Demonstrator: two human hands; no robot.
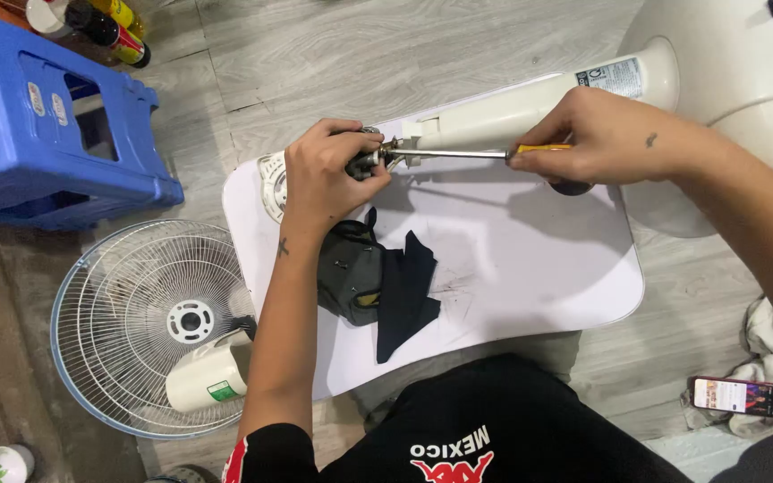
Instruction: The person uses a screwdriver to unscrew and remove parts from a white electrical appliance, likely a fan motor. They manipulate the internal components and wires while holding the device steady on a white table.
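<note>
My left hand [324, 174] grips a small dark metal part [364, 164] at the end of a cream fan stand column [530, 105] that lies across a white board [530, 259]. My right hand [597, 139] holds a screwdriver [458, 154] with a yellow handle, its steel shaft pointing left into that part. Under my left wrist sits a dark grey motor housing [351, 273] beside a black cloth [404, 291].
A white fan grille [136, 313] lies on the floor at left with a cream motor cover [208, 376] on it. A blue plastic stool [46, 125] is at top left, bottles [109, 27] behind it. The fan's round base [726, 80] is top right. A phone [734, 395] lies bottom right.
</note>
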